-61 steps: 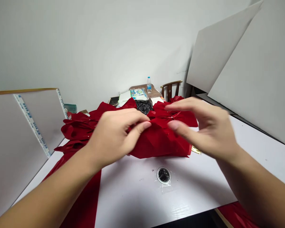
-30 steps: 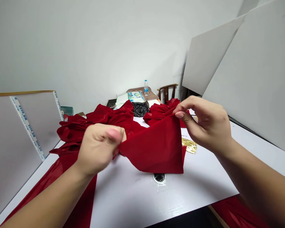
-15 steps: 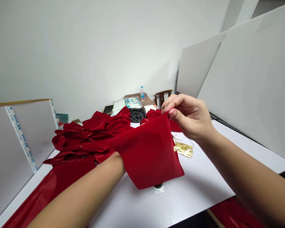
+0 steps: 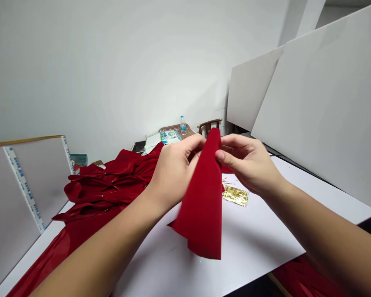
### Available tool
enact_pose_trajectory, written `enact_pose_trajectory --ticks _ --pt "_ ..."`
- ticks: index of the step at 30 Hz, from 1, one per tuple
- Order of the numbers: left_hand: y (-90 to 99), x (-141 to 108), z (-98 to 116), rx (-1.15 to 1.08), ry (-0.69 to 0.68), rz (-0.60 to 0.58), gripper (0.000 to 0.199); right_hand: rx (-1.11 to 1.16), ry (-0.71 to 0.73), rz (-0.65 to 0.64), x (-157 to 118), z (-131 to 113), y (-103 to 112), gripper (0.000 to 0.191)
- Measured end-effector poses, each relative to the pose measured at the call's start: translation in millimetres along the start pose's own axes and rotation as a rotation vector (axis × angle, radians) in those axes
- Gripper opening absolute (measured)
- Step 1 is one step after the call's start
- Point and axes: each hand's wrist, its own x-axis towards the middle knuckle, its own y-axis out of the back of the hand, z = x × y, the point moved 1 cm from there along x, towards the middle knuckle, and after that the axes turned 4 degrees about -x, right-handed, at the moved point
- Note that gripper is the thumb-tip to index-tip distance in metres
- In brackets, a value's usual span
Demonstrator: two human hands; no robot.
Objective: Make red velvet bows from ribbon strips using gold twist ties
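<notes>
Red velvet bows (image 4: 102, 185) heap at the far left of my feed, on the desk (image 4: 266, 235). Moving right, I have the left hand (image 4: 176, 173) clenched on the top of a velvet strip (image 4: 202, 210), and the right hand (image 4: 247, 165) pinching the same top from the other side. The strip hangs folded between them, held above the desk. Just past it lie gold ties (image 4: 235, 196).

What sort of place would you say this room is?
It looks like a small craft workroom: red velvet cloth, heaped red fabric bows and gold twist ties are at hand on a white table.
</notes>
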Motion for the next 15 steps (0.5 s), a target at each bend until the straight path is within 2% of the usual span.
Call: enact_pose_trajectory --ticks 3,6,8,11,13,15 --pt "-0.1 1 2 0.071 -0.052 0.059 0.016 -0.057 0.071 0.011 0 -6 9 0.033" --pt "9.6 2 2 0.057 -0.043 0.089 0.021 -0.096 0.1 -0.069 2 -18 26 0.039" --pt "21.8 1 5 0.016 -0.048 0.07 0.022 -0.125 0.068 -0.191 4 -29 39 0.039" --pt "44.9 0 13 0.02 -0.09 -0.005 0.021 -0.163 -0.055 -0.488 5 -43 58 0.037" --pt "60.8 -2 18 0.124 -0.103 -0.086 0.02 -0.173 -0.161 -0.649 3 -51 71 0.037" --pt "75.0 -6 20 0.272 -0.085 -0.186 0.022 -0.218 -0.247 -0.745 0 -55 84 0.035"
